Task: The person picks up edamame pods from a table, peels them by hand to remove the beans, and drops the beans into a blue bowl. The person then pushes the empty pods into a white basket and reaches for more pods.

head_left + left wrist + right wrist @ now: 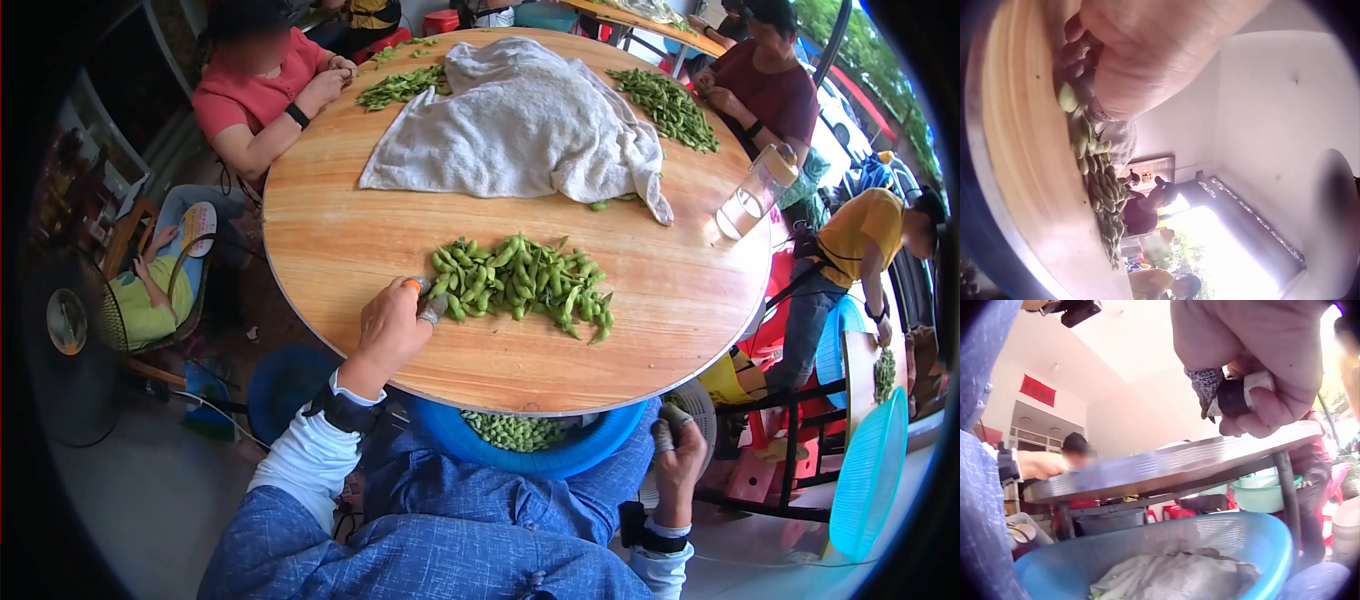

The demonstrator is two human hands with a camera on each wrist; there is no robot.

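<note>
A pile of green edamame pods (pixel 520 278) lies on the near part of a round wooden table (pixel 340 225). At the pile's left edge is my left hand (pixel 392 325), thumb and fingertips right at the pods, with an orange band on one finger. A pale green pod (pixel 1067 97) shows just beside these fingertips in the left wrist view. My right hand (pixel 680 468) is low beside my right thigh, off the table. Its fingers are curled, with tape and speckled covers on them, and no pod shows in it (pixel 1247 369). A blue basin (pixel 600 452) with shelled beans (pixel 515 430) sits at my lap.
A pale towel (pixel 520 120) covers a mound mid-table. Further pod piles (pixel 665 108) lie beside it, before two seated people. A clear jug (pixel 755 190) stands near the right edge. A white basket (pixel 708 420) is by my right hand. Grey cloth (pixel 1179 575) shows in the basin.
</note>
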